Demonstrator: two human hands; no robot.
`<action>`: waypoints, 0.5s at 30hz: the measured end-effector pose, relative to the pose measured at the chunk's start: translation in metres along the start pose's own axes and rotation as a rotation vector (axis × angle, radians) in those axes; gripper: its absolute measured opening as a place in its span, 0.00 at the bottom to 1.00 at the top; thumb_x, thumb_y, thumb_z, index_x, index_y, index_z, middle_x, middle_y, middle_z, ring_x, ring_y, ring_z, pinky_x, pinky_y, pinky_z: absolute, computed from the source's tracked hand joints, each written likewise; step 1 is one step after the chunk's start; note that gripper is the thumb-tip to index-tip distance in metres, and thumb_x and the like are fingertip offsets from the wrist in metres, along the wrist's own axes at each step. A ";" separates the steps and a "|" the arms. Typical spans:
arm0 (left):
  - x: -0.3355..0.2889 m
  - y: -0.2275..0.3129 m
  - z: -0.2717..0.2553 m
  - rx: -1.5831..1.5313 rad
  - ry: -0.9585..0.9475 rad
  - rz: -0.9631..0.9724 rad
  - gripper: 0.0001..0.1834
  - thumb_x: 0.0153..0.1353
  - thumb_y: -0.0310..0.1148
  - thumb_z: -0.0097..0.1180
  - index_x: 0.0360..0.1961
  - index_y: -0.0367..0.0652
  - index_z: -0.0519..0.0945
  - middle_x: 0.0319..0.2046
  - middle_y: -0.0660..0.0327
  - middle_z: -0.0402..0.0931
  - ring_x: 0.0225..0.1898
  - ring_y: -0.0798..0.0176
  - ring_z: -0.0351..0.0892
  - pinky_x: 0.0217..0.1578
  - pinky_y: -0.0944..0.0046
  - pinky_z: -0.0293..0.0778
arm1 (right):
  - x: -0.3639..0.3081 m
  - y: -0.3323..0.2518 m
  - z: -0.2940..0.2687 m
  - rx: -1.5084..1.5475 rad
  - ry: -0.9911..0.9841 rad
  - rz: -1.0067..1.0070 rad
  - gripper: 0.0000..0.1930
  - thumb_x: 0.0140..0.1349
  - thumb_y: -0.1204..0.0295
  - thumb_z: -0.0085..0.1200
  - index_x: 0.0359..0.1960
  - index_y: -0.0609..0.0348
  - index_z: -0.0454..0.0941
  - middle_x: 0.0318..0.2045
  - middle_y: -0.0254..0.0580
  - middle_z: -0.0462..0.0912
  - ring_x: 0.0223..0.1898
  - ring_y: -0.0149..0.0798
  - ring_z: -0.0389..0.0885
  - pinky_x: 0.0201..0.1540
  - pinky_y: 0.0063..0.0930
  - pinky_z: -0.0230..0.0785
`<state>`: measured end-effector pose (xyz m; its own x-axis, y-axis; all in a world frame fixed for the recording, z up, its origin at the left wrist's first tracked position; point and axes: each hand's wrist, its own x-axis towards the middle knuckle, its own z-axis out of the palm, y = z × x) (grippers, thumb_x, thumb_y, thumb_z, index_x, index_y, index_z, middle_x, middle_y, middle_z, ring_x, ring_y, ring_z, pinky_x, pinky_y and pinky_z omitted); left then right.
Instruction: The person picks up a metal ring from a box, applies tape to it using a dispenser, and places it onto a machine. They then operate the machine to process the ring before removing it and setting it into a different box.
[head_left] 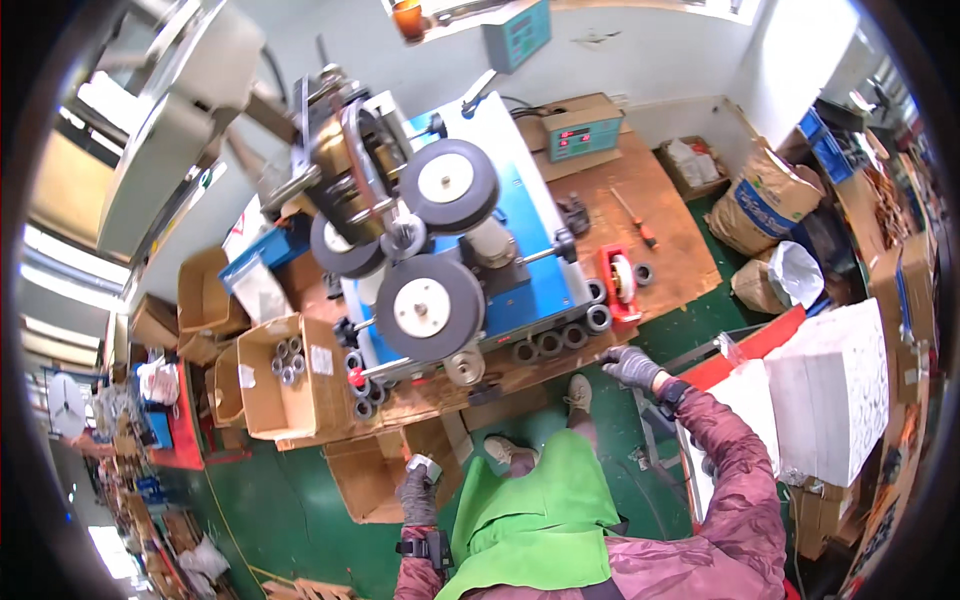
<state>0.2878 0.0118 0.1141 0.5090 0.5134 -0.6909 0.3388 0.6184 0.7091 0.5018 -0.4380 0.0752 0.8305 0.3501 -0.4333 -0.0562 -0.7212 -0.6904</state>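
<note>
My left hand (pixel 416 496), in a grey glove, is closed round a small silvery metal ring (pixel 425 466), above an open cardboard box on the floor. The fingers hide part of the ring. My right hand (pixel 632 368), also gloved, holds nothing; its fingers reach out, a little apart, just off the bench's front edge. Closest to it is a row of dark-rimmed metal rings (pixel 550 343) along the front of the blue machine bed (pixel 520 200). Three black rollers, among them a front one (pixel 424 308), surround a shiny ring (pixel 405 236) in the machine.
At the left, a cardboard box (pixel 318 395) holds several metal rings. A red tape dispenser (pixel 618 285), a screwdriver (pixel 634 218) and a teal display unit (pixel 584 138) are on the wooden bench (pixel 670 250). White foam sheets (pixel 825 390) stand at the right.
</note>
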 end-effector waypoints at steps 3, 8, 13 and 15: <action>-0.018 0.006 0.047 0.091 -0.035 0.008 0.22 0.46 0.29 0.60 0.43 0.30 0.74 0.36 0.55 0.75 0.35 0.56 0.77 0.36 0.54 0.78 | -0.015 0.018 -0.042 -0.274 0.336 0.168 0.12 0.51 0.65 0.52 0.36 0.53 0.79 0.38 0.49 0.78 0.41 0.49 0.77 0.46 0.39 0.69; -0.038 0.011 0.080 0.241 -0.148 0.025 0.21 0.49 0.28 0.58 0.46 0.30 0.74 0.38 0.54 0.77 0.36 0.59 0.78 0.35 0.62 0.78 | 0.040 0.057 -0.036 -0.039 0.596 0.422 0.19 0.50 0.62 0.55 0.45 0.51 0.75 0.41 0.51 0.77 0.45 0.50 0.75 0.49 0.39 0.67; -0.043 0.010 0.079 0.318 -0.209 0.043 0.20 0.52 0.26 0.55 0.47 0.30 0.73 0.40 0.52 0.76 0.38 0.59 0.78 0.36 0.62 0.78 | 0.087 0.090 -0.022 0.294 0.626 0.669 0.27 0.48 0.58 0.58 0.52 0.47 0.69 0.47 0.59 0.72 0.50 0.55 0.71 0.52 0.41 0.64; -0.051 0.010 0.078 0.286 -0.189 0.049 0.20 0.53 0.25 0.53 0.48 0.29 0.71 0.40 0.51 0.76 0.38 0.58 0.78 0.38 0.61 0.78 | 0.096 0.082 -0.024 0.291 0.623 0.711 0.27 0.48 0.58 0.58 0.51 0.47 0.70 0.47 0.59 0.72 0.50 0.55 0.71 0.52 0.41 0.64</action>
<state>0.3272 -0.0542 0.1674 0.6587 0.4026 -0.6356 0.5050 0.3897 0.7701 0.5906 -0.4779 -0.0088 0.6893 -0.5445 -0.4779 -0.7195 -0.4374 -0.5394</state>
